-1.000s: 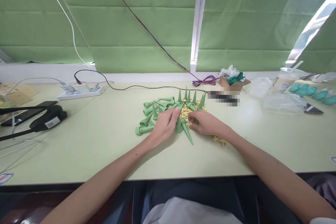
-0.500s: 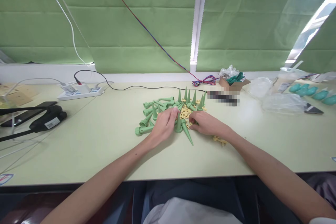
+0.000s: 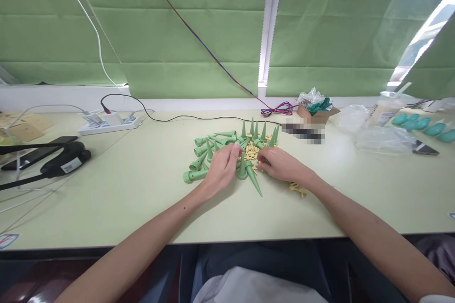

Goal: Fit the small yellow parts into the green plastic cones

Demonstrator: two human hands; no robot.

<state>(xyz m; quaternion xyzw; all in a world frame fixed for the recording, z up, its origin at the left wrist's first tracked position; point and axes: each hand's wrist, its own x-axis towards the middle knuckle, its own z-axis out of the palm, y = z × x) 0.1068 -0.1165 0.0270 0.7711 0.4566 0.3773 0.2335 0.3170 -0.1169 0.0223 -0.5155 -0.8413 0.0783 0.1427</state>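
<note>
Green plastic cone spikes [image 3: 253, 180] lie and stand in a cluster, some upright, others on their sides. Small yellow plastic pieces [image 3: 251, 152] are heaped in the middle of them. My left hand [image 3: 223, 164] is at the left of the heap, fingers closed and thumb pressed near the fingertips; whatever it holds is hidden. On the heap's right side is my right hand [image 3: 279, 163], its fingers curled and thumb drawn in beside the yellow pieces. What lies between its fingertips is too small to tell.
More yellow pieces [image 3: 297, 189] lie below my right wrist. A power strip [image 3: 110, 125], a phone and a black strapped device [image 3: 66, 161] are at left. At right stand a small cardboard box [image 3: 316, 114], a drink cup [image 3: 386, 109], plastic bags and teal objects [image 3: 434, 129].
My right hand has shifted slightly upward, and its thumb and fingertips have come closer together. My left hand and the green spikes stay in place.
</note>
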